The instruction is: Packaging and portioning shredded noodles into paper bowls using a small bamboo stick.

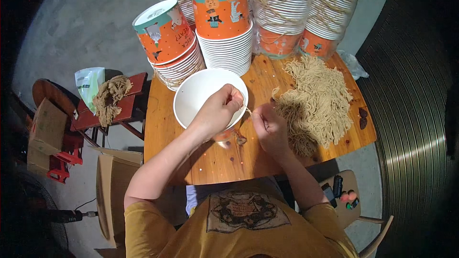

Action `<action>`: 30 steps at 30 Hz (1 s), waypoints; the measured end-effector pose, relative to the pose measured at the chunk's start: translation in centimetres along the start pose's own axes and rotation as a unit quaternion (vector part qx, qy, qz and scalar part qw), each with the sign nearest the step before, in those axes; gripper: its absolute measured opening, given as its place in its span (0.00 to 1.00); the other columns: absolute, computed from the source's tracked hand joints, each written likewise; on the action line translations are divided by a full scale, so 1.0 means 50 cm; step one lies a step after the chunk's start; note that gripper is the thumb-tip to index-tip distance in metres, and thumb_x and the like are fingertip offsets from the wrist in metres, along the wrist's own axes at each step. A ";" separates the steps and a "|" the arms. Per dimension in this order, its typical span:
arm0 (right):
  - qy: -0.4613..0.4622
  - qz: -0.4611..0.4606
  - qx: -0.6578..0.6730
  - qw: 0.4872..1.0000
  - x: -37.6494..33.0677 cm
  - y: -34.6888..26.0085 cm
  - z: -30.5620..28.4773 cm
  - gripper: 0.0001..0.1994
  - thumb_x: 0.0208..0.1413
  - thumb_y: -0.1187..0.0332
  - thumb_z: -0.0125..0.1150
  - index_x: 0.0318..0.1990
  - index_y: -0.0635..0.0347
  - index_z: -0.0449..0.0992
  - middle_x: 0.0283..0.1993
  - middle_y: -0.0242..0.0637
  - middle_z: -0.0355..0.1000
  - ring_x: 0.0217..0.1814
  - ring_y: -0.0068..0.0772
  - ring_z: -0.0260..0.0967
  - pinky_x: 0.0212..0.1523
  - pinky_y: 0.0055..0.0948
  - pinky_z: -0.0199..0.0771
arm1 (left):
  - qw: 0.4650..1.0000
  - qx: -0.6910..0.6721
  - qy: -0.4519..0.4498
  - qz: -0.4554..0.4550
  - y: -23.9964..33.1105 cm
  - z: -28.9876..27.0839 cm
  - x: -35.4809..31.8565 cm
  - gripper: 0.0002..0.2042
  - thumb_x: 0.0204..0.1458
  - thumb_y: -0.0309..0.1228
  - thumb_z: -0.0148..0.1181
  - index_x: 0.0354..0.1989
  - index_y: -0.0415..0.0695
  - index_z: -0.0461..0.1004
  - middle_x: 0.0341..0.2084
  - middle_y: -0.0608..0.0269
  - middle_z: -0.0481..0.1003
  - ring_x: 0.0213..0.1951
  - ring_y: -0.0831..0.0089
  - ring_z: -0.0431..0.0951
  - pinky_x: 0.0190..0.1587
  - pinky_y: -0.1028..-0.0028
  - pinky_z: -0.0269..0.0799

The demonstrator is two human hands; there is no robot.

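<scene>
A white-lined paper bucket (196,91) stands mouth up on the wooden table, a bit of its orange outside showing below the rim. My left hand (217,112) is over the bucket's right side, fingers pinched on a thin tan cord (247,110). Just right of the rim, my right hand (270,129) is closed on the same cord, which spans the short gap between both hands. Whether the cord passes through the bucket wall is hidden by my fingers. Beside my right hand lies a big heap of tan cords (325,100).
Stacks of upturned orange buckets (220,14) stand at the table's back, next to bagged bucket stacks (284,5) wound with cord. On the left, a red stool (131,93) bears a tan cord bundle (111,98). An open cardboard box (114,181) is near the table's left front.
</scene>
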State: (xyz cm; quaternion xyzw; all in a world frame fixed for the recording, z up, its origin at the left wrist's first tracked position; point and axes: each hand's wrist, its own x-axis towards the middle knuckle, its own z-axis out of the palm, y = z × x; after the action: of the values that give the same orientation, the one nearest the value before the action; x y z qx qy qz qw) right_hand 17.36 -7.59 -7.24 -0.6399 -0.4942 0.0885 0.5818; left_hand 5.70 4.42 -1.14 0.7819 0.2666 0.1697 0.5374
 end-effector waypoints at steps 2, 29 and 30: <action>-0.002 -0.004 -0.004 1.000 0.000 -0.002 -0.001 0.03 0.55 0.75 0.53 0.31 0.59 0.67 0.20 0.39 0.65 0.18 0.37 0.66 0.21 0.33 0.64 | 1.000 -0.011 -0.001 -0.019 0.006 0.000 -0.001 0.04 0.59 0.28 0.50 0.35 0.41 0.66 0.29 0.69 0.67 0.34 0.81 0.65 0.41 0.80 0.63; -0.252 -0.111 0.001 0.961 0.171 -0.107 -0.010 0.06 0.57 0.70 0.52 0.38 0.62 0.70 0.29 0.43 0.71 0.33 0.36 0.72 0.34 0.31 0.70 | 0.922 0.350 0.050 0.161 -0.007 -0.102 -0.166 0.11 0.45 0.18 0.55 0.38 0.41 0.69 0.37 0.56 0.72 0.48 0.55 0.70 0.54 0.58 0.62; -0.250 -0.148 -0.011 0.957 0.180 -0.092 0.001 0.06 0.56 0.70 0.52 0.38 0.62 0.70 0.29 0.45 0.71 0.33 0.42 0.72 0.34 0.34 0.70 | 0.908 0.369 0.034 0.195 -0.014 -0.110 -0.164 0.11 0.46 0.17 0.54 0.38 0.41 0.68 0.37 0.56 0.72 0.49 0.56 0.70 0.57 0.58 0.60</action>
State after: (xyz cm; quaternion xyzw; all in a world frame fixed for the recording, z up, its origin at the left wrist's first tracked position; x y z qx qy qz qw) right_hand 19.36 -1.72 0.73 -0.5233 -0.7143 0.1532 0.4388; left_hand -4.06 3.85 0.41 0.9544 0.1708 0.1874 0.1574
